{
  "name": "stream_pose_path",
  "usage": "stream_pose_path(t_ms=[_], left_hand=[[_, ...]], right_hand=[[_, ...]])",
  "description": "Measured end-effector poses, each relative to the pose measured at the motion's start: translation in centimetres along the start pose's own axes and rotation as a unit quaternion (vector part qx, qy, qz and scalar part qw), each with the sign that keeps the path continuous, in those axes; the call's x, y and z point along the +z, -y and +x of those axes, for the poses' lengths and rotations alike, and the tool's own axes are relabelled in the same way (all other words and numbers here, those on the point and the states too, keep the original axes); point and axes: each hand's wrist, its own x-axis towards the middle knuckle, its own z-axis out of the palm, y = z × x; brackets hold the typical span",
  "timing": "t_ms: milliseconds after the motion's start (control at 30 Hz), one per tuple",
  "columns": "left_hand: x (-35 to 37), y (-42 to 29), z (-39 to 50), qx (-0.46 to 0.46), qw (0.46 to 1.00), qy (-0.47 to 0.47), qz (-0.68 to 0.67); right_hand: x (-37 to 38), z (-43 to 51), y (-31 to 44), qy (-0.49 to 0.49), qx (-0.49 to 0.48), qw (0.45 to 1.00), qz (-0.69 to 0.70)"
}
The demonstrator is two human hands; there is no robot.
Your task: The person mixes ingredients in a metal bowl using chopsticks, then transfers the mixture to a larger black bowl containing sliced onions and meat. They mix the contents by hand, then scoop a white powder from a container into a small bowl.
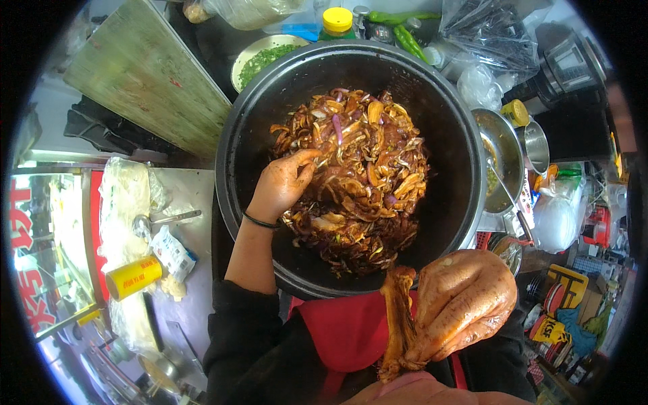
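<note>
A large round black basin point(349, 288) holds a heap of dark, sauce-coated meat pieces, purple onion and yellowish-brown slices point(354, 167). My left hand point(286, 182) rests at the heap's left side, loosely curled, with thumb and index finger apart; its lower fingers are hidden and I see nothing gripped. Close to the camera, over the basin's near rim, a glossy, brown-stained piece of poultry, apparently a leg point(463, 304), is raised with a darker narrow part point(397, 314) beside it. Smooth skin below it appears to be my right hand point(435, 392), cut off by the lower edge, fingers not clear.
A bowl of chopped greens point(263, 61), a yellow-lidded jar point(337, 23) and green chillies point(410, 43) stand behind the basin. A board point(147, 76) leans at left, above a yellow wrap roll point(134, 277) and a spoon point(177, 217). At right sits a metal bowl with a ladle point(498, 147).
</note>
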Motion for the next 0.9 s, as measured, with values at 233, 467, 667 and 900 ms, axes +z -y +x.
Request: stream_pose_path(t_ms=[233, 467, 667, 900], left_hand=[[-0.3, -0.5, 0.0, -0.014, 1.000, 0.005, 0.005], [0.2, 0.4, 0.0, -0.034, 0.998, 0.024, -0.047], [0.3, 0.3, 0.4, -0.033, 0.996, 0.001, 0.086], [2.4, 0.6, -0.3, -0.032, 0.973, 0.184, 0.134]], right_hand=[[0.2, -0.3, -0.5, -0.046, 0.008, 0.994, -0.095], [0.1, -2.3, -6.3, -0.125, 0.187, 0.812, -0.539], [-2.8, -4.7, -10.7, -0.185, 0.184, 0.802, -0.538], [-5.8, -4.4, -17.1, -0.164, 0.443, 0.667, -0.576]])
